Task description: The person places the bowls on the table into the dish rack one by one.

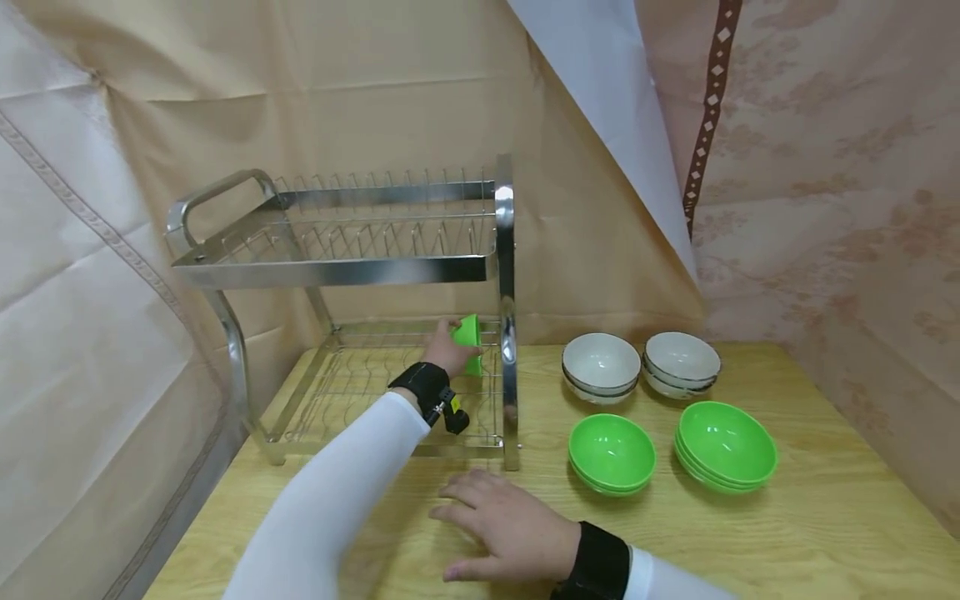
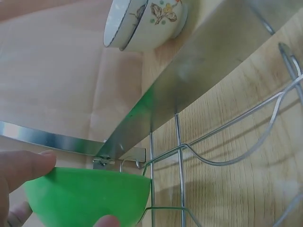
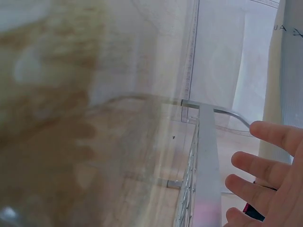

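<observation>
My left hand (image 1: pixel 448 348) grips a green bowl (image 1: pixel 468 343), tipped on its side, at the right end of the dish rack's lower tier (image 1: pixel 360 375). In the left wrist view the thumb and fingers (image 2: pixel 28 165) sit around the rim of that bowl (image 2: pixel 90 194), whose edge overlaps the wire rack (image 2: pixel 182 146). Over the table in front of the rack, my right hand (image 1: pixel 506 525) holds nothing, its fingers spread and relaxed. The same fingers (image 3: pixel 265 170) show loose in the right wrist view, beside the rack's metal frame (image 3: pixel 208 156).
The rack's upper tier (image 1: pixel 337 273) spans above the left hand, with a steel post (image 1: pixel 507 333) just right of it. Green bowls stand in a near stack (image 1: pixel 611 452) and a right stack (image 1: pixel 726 446). Behind them are two stacks of white bowls (image 1: pixel 602 362).
</observation>
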Tool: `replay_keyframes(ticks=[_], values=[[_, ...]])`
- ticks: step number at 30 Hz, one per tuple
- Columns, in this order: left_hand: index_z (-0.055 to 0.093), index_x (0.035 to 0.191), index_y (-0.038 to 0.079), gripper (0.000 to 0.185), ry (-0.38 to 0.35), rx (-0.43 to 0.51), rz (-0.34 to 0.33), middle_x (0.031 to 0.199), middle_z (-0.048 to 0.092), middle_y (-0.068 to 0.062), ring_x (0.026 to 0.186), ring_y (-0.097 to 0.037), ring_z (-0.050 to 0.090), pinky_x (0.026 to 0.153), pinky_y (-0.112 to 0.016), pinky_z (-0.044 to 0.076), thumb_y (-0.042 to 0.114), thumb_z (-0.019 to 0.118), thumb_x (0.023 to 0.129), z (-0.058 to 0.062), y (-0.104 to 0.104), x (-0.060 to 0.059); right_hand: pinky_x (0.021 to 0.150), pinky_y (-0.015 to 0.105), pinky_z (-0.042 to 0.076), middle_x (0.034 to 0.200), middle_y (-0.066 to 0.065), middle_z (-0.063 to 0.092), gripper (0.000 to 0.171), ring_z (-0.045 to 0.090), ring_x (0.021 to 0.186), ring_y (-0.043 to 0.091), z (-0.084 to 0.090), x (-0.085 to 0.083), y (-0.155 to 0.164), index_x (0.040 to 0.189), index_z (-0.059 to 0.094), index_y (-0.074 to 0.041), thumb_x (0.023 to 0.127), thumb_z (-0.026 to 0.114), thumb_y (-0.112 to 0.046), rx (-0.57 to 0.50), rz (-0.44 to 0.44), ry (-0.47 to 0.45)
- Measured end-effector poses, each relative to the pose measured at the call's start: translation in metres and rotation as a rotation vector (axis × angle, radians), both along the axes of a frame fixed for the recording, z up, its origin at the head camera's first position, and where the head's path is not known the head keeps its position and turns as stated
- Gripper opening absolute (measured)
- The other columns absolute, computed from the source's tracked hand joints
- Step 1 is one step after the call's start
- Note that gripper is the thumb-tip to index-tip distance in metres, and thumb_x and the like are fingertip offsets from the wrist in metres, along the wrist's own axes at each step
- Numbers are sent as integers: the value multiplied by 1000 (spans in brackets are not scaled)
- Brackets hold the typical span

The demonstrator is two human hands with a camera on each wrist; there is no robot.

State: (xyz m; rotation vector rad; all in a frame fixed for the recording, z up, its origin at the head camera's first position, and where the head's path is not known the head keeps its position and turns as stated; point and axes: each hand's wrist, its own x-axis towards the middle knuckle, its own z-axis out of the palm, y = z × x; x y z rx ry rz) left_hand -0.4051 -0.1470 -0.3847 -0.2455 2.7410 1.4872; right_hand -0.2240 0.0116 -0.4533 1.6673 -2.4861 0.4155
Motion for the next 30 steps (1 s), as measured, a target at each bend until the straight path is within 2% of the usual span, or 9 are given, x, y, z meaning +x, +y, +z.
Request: replay_keyframes(ticks=[4, 7, 10, 12, 16, 20, 24, 27, 30], values=[[36, 144, 15, 66, -4, -43, -27, 121, 54, -23, 87, -26, 59, 63, -30, 50, 23, 74, 90, -2, -1, -1, 114, 46, 34, 147, 1, 48, 63, 40, 139, 19, 1, 0, 0, 145, 48, -24, 97, 43, -65, 5, 5, -23], [33, 144, 14, 65, -11, -78, -50, 111, 59, -19, 70, -20, 53, 57, -28, 44, 24, 71, 93, -5, -2, -3, 115, 46, 33, 148, 2, 47, 64, 39, 139, 19, 2, 0, 1, 145, 47, -24, 97, 40, -66, 9, 6, -33], [32, 144, 15, 64, -14, -77, -54, 108, 60, -18, 64, -18, 49, 54, -28, 42, 24, 70, 94, -9, -1, -6, 115, 45, 32, 148, 2, 47, 65, 39, 139, 19, 3, 0, 2, 146, 47, -24, 97, 37, -67, 16, 4, -30], [32, 145, 16, 64, -8, -71, -47, 111, 60, -18, 68, -19, 52, 56, -29, 44, 24, 70, 94, -12, 0, -8, 115, 45, 32, 149, 2, 46, 65, 39, 140, 19, 4, 0, 2, 146, 46, -24, 98, 36, -67, 21, 3, -32], [33, 146, 16, 65, 25, -53, -47, 126, 56, -20, 87, -26, 60, 64, -33, 49, 24, 70, 93, -19, -2, -9, 116, 45, 31, 149, 2, 47, 65, 38, 140, 19, 4, 1, 2, 146, 47, -23, 98, 37, -66, 25, 8, -36], [32, 149, 18, 68, 48, -91, -65, 141, 44, -22, 107, -34, 59, 76, -40, 54, 30, 69, 94, -22, -5, -5, 116, 45, 30, 148, 1, 47, 65, 38, 140, 18, 3, 3, 3, 145, 47, -23, 98, 36, -66, 31, 11, -28], [32, 153, 18, 71, 121, -184, -100, 153, 29, -23, 123, -42, 51, 92, -53, 51, 34, 67, 94, -12, -4, 14, 116, 46, 31, 148, 1, 47, 64, 39, 140, 18, 4, 6, 4, 145, 47, -23, 98, 39, -65, 35, 3, -18], [32, 153, 15, 70, 221, -238, -153, 157, 23, -21, 130, -42, 45, 100, -57, 46, 35, 66, 95, 4, -2, 40, 114, 47, 33, 147, 0, 48, 64, 41, 138, 19, 6, 9, 8, 144, 49, -22, 97, 43, -64, 13, -14, -2], [34, 152, 15, 67, 321, -276, -209, 159, 24, -16, 135, -39, 41, 103, -56, 43, 38, 63, 96, 17, -2, 74, 115, 48, 33, 146, 0, 49, 64, 42, 137, 19, 9, 9, 14, 143, 50, -22, 96, 46, -64, -15, -32, 11]])
